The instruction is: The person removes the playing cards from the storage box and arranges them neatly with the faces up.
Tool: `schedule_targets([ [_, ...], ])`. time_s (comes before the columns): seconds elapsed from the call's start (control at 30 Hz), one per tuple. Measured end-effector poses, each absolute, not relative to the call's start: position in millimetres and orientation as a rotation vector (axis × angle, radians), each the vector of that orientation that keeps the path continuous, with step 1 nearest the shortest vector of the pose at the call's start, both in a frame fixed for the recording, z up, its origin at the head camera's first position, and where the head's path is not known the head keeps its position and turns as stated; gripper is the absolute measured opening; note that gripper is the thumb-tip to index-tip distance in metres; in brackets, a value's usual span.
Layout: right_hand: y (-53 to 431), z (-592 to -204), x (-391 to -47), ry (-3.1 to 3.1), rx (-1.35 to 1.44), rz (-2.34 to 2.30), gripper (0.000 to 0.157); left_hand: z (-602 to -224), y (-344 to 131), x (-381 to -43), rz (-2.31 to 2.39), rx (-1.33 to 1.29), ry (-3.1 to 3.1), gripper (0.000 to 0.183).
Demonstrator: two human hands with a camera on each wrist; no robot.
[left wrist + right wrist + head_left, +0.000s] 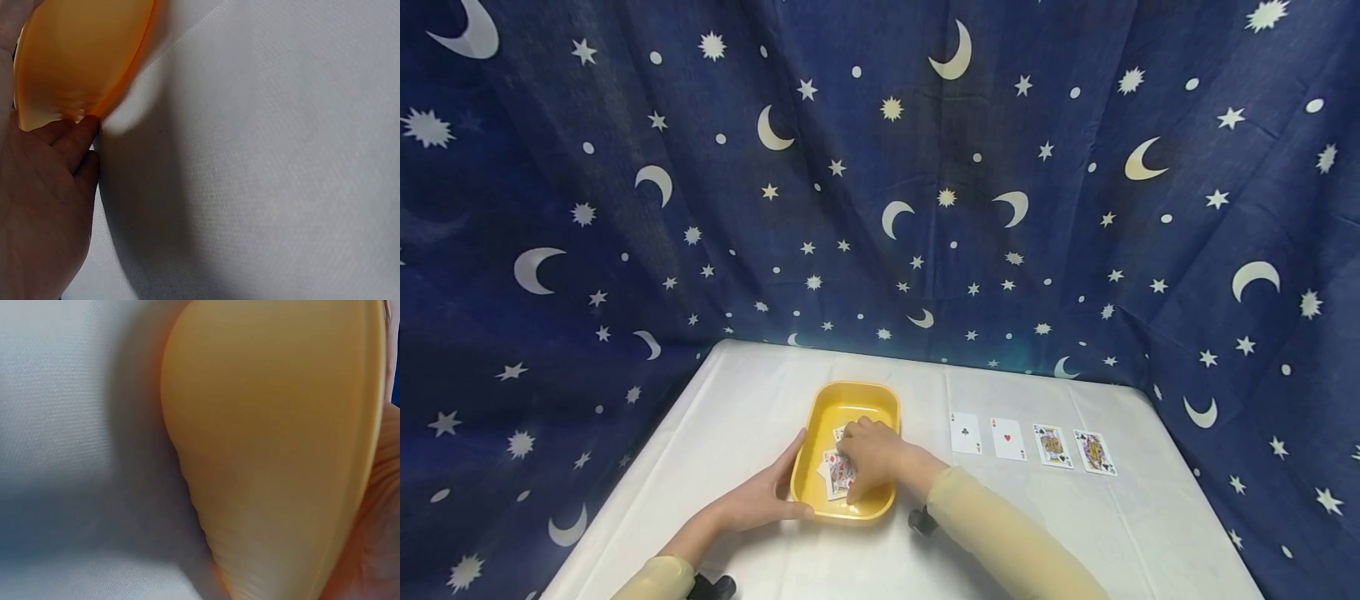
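Note:
A yellow plastic tray (842, 396) stands on the white-covered table. My left hand (760, 497) holds its near left side, thumb at the front rim and fingers along the outer left wall. In the left wrist view, my fingertips (89, 128) meet the tray's lower edge. My right hand (874, 457) reaches down inside the tray, over a few playing cards. Thumb and fingers lie along a red-suited face card (837, 473); I cannot tell whether they pinch it. Another card (839, 432) shows beyond it, partly hidden by the hand. In the right wrist view, the tray's outer wall (269, 425) covers the fingers.
To the right of the tray, playing cards lie face up in a row: an ace of clubs (966, 433), an ace of hearts (1008, 438) and two face cards (1094, 452). A dark blue curtain (880, 167) with moons and stars hangs around the table (752, 383).

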State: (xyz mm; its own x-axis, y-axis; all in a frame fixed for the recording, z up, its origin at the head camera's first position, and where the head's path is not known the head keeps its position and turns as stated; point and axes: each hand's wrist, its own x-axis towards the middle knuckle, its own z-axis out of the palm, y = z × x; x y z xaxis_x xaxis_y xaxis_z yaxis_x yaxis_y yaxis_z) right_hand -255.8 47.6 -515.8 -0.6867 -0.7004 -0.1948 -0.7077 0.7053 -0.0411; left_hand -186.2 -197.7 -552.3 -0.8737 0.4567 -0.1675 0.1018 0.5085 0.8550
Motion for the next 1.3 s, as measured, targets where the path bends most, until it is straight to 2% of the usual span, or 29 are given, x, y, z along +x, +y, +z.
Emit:
schedule_targets([
  [0.33, 47, -515, -254, 2.709, -1.119, 0.013, 0.077, -552, -197, -186, 1.312, 0.457, 2.384, 0.121],
  [0.77, 68, -495, -263, 2.738, -1.117, -0.174, 0.085, -554, -198, -187, 1.318, 0.44, 2.382, 0.122],
  [0.97, 93, -476, -267, 2.76, -1.077, -0.304, 0.089, -555, -198, -188, 1.335, 0.439, 2.362, 0.123],
  [1.3, 167, -453, -272, 2.874, -0.941, -0.416, 0.089, -555, -196, -187, 1.326, 0.391, 2.371, 0.125],
])
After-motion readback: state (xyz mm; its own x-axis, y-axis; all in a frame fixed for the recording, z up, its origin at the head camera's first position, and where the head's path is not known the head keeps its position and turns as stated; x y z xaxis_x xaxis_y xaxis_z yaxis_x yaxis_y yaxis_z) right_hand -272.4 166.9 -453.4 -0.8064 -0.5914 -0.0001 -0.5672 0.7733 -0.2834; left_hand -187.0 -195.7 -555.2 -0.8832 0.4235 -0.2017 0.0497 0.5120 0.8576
